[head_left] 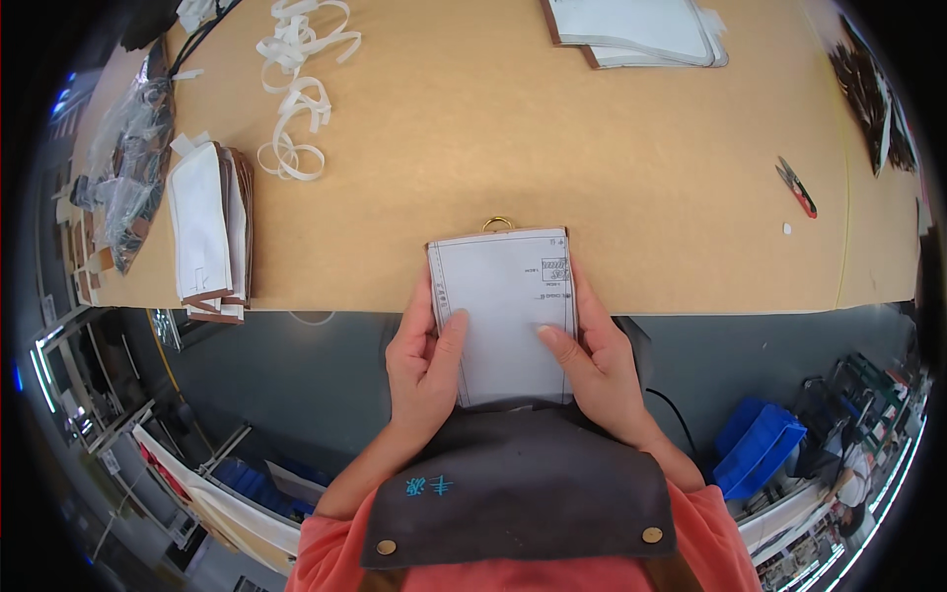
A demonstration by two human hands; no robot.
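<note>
Between both hands I hold a flat, white-faced panel [503,326] with thin brown edges and printed lines and small markings on its face. A gold metal ring [498,223] stands out from its far edge. My left hand [426,360] grips the left side, thumb flat on the white face. On the right side, my right hand [597,365] does the same, its fingers underneath and hidden. The panel's far end reaches over the table's near edge, and its near end meets the dark apron [523,483] at my front.
On the tan table [552,148] lie a stack of white-faced brown pieces [209,232] at left, another stack [641,35] at the back, curled white tape [296,99], thread snips [796,187] and a plastic-wrapped bundle [133,168]. A blue bin [760,449] stands below right.
</note>
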